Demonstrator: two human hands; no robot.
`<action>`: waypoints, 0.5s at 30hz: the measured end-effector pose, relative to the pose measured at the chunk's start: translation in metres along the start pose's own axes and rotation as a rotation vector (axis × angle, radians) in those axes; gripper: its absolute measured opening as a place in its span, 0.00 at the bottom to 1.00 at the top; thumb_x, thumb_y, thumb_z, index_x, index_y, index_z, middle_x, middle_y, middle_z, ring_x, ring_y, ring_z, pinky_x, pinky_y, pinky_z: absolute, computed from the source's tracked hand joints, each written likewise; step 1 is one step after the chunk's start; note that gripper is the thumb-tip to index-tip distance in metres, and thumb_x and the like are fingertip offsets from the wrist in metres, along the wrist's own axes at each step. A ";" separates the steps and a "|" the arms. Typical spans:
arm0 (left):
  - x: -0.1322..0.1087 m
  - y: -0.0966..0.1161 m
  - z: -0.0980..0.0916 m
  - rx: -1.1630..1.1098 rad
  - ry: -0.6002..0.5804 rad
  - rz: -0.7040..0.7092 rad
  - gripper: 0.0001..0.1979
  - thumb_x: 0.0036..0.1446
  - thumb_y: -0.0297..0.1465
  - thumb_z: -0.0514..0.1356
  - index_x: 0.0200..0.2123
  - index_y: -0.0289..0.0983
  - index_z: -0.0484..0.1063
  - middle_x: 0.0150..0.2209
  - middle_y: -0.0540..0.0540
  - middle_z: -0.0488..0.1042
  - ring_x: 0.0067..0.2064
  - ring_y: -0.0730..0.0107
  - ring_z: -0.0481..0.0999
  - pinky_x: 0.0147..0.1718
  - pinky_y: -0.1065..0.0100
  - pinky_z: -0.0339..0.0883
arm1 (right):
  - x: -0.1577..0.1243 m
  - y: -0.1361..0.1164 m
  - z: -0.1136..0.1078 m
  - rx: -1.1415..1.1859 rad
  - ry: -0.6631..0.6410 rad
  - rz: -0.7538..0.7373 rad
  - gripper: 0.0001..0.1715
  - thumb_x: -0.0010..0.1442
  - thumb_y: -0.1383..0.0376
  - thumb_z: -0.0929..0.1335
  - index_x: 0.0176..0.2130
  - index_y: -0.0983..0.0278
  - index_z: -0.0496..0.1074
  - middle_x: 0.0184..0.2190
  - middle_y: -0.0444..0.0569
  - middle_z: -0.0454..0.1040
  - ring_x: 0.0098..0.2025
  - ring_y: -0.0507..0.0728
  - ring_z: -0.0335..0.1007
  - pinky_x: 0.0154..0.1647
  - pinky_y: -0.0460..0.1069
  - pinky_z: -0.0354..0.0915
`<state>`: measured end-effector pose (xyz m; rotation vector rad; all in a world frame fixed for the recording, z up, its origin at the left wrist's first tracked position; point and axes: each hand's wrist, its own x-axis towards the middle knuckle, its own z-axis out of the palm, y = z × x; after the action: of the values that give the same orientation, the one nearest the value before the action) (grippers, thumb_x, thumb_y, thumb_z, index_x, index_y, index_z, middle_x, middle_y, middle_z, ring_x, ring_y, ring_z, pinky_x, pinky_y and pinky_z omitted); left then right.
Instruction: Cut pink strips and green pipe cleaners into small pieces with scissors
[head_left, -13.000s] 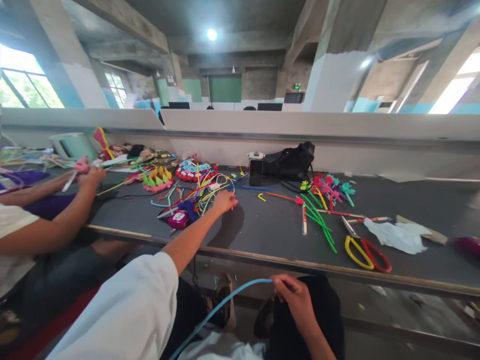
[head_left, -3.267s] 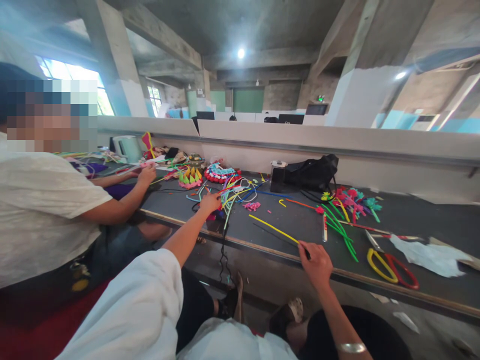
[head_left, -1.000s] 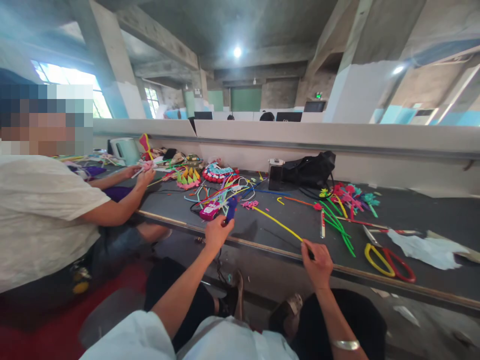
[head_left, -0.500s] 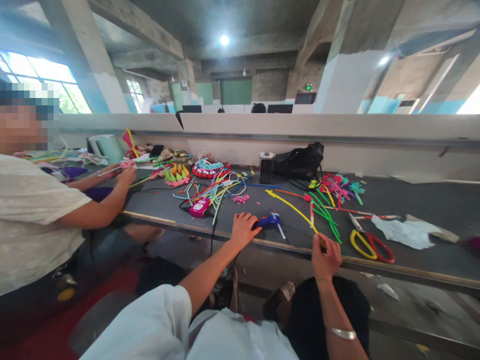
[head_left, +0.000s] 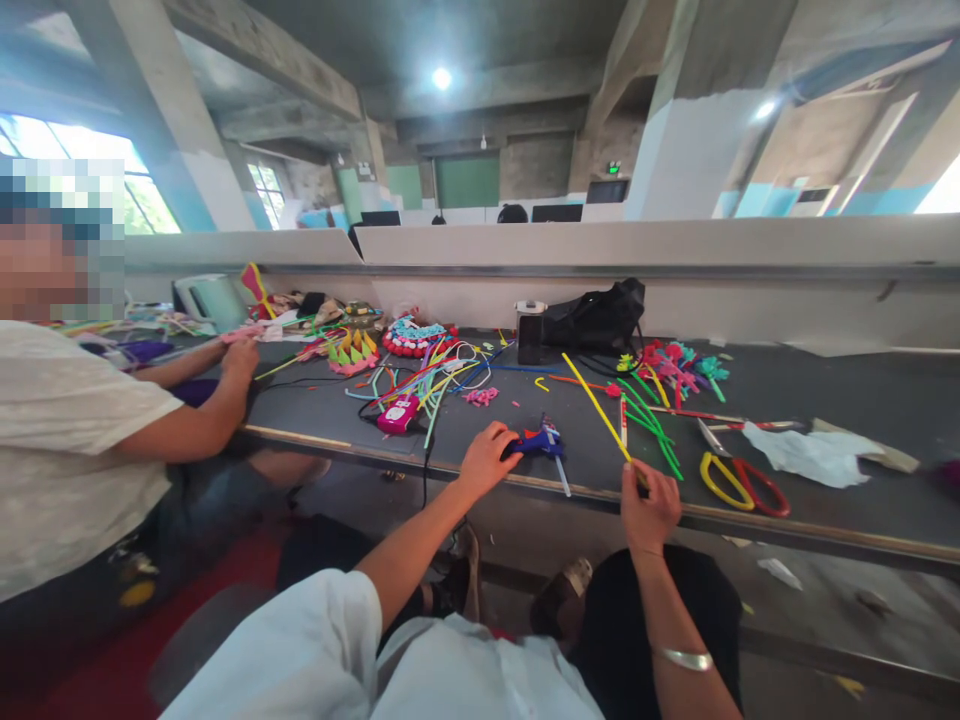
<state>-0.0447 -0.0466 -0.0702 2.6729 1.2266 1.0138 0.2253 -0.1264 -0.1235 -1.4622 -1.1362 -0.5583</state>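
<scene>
My left hand (head_left: 487, 458) grips the handle of a blue glue gun (head_left: 541, 443) that lies near the front edge of the dark table (head_left: 825, 400). My right hand (head_left: 649, 502) is closed on the near end of a long yellow pipe cleaner (head_left: 596, 404), which slants up and away over the table. Both hands sit at the table's front edge, about a hand's width apart.
A pile of coloured pipe cleaners (head_left: 435, 375) and a pink device (head_left: 397, 414) lie left of the glue gun. Green stems with flowers (head_left: 660, 385), yellow and red loops (head_left: 739, 485), white cloth (head_left: 810, 452) and a black bag (head_left: 596, 315) lie right. Another person (head_left: 82, 440) works at my left.
My left hand has brought the glue gun from the pile to the table's front edge. My right hand has swung the yellow pipe cleaner more upright.
</scene>
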 end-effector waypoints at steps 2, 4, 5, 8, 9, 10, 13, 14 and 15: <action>0.000 0.000 0.000 -0.007 -0.007 0.015 0.14 0.56 0.34 0.62 0.47 0.41 0.71 0.45 0.46 0.69 0.46 0.66 0.70 0.47 0.65 0.65 | 0.000 0.001 0.000 0.000 -0.007 0.000 0.16 0.64 0.58 0.64 0.34 0.66 0.75 0.30 0.53 0.78 0.33 0.57 0.70 0.40 0.52 0.63; 0.000 0.001 -0.001 -0.009 -0.014 0.021 0.13 0.56 0.34 0.61 0.46 0.42 0.72 0.45 0.47 0.70 0.46 0.66 0.71 0.46 0.65 0.65 | -0.001 0.001 0.000 0.003 -0.013 0.001 0.17 0.64 0.57 0.64 0.35 0.66 0.75 0.30 0.53 0.78 0.33 0.57 0.70 0.40 0.52 0.63; 0.000 0.001 -0.001 -0.008 -0.016 0.019 0.12 0.57 0.34 0.61 0.45 0.42 0.72 0.44 0.47 0.70 0.45 0.66 0.71 0.45 0.65 0.65 | -0.001 0.001 0.001 0.004 -0.017 0.000 0.17 0.64 0.57 0.64 0.35 0.66 0.75 0.30 0.53 0.77 0.33 0.57 0.70 0.40 0.52 0.63; 0.000 0.003 -0.003 -0.008 -0.020 0.005 0.11 0.57 0.34 0.60 0.45 0.43 0.73 0.43 0.47 0.70 0.43 0.67 0.71 0.44 0.66 0.65 | -0.001 0.002 0.001 0.008 -0.022 0.001 0.17 0.64 0.57 0.63 0.35 0.66 0.75 0.30 0.53 0.77 0.33 0.57 0.69 0.40 0.52 0.62; 0.000 0.004 -0.003 -0.009 -0.019 0.000 0.12 0.57 0.34 0.60 0.45 0.42 0.72 0.43 0.47 0.70 0.43 0.67 0.71 0.44 0.66 0.65 | -0.001 0.002 0.001 0.008 -0.023 0.002 0.17 0.64 0.57 0.63 0.35 0.66 0.76 0.30 0.53 0.77 0.33 0.57 0.69 0.40 0.52 0.62; 0.000 0.004 -0.004 -0.011 -0.019 -0.004 0.13 0.57 0.34 0.60 0.46 0.42 0.72 0.42 0.47 0.71 0.43 0.67 0.71 0.44 0.66 0.65 | -0.001 0.002 0.001 0.009 -0.024 0.004 0.18 0.64 0.57 0.63 0.35 0.66 0.76 0.30 0.53 0.77 0.33 0.57 0.69 0.40 0.52 0.62; 0.001 0.005 -0.006 -0.020 -0.026 -0.004 0.13 0.56 0.34 0.61 0.46 0.43 0.72 0.42 0.48 0.71 0.43 0.67 0.72 0.44 0.66 0.65 | 0.000 0.001 0.001 0.010 -0.029 0.009 0.19 0.64 0.56 0.63 0.34 0.65 0.76 0.30 0.52 0.77 0.32 0.57 0.69 0.40 0.52 0.62; 0.001 0.005 -0.006 -0.024 -0.029 -0.001 0.13 0.56 0.33 0.61 0.46 0.43 0.72 0.41 0.48 0.71 0.43 0.67 0.72 0.44 0.66 0.65 | 0.000 0.001 0.001 0.010 -0.031 0.010 0.19 0.64 0.56 0.63 0.34 0.65 0.76 0.30 0.52 0.77 0.32 0.57 0.70 0.40 0.52 0.62; 0.002 0.004 -0.006 -0.029 -0.032 0.001 0.12 0.56 0.33 0.61 0.45 0.43 0.72 0.41 0.48 0.71 0.42 0.68 0.72 0.43 0.66 0.65 | 0.000 0.001 0.001 0.010 -0.033 0.011 0.19 0.64 0.56 0.63 0.34 0.65 0.76 0.30 0.52 0.77 0.32 0.57 0.70 0.41 0.52 0.62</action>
<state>-0.0446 -0.0497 -0.0633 2.6578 1.1949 0.9768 0.2262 -0.1255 -0.1243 -1.4731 -1.1547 -0.5222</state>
